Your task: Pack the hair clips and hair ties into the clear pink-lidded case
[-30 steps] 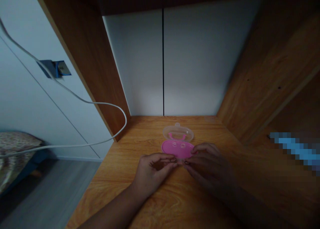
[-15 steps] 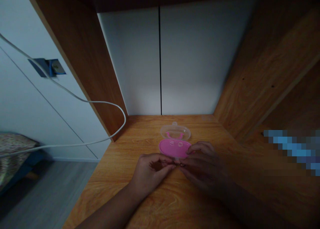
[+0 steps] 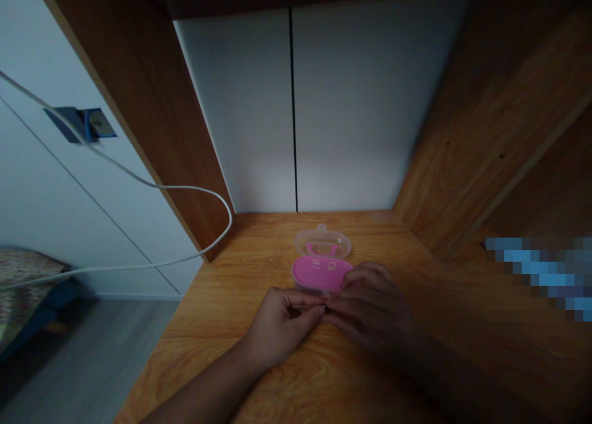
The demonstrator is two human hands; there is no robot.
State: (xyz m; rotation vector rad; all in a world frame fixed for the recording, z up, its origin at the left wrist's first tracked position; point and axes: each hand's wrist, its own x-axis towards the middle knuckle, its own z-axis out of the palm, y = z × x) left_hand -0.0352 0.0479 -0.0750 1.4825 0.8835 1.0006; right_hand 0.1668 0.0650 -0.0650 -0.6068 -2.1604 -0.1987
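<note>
Just in front of an oval pink box (image 3: 319,273), my left hand (image 3: 289,325) and my right hand (image 3: 374,310) meet fingertip to fingertip. Pinched where they meet is a small dark loop (image 3: 325,308), mostly hidden by the fingers. The upper fingers of my right hand curl at the box's right end. Two pale thin loops (image 3: 332,266) lie on the pink surface of the box. Its clear lid (image 3: 303,242), with a pink handle (image 3: 321,251), lies open behind it.
The wooden desk surface (image 3: 240,251) sits between a left side panel (image 3: 194,165) and a right wooden panel (image 3: 444,177). A white cable (image 3: 185,187) loops across the left. A wall socket box (image 3: 99,123) and patterned fabric (image 3: 28,288) are farther left.
My hands have come closer together, and the dark loop that showed by my right fingers is now mostly covered. The view has shifted slightly; the box stays in place.
</note>
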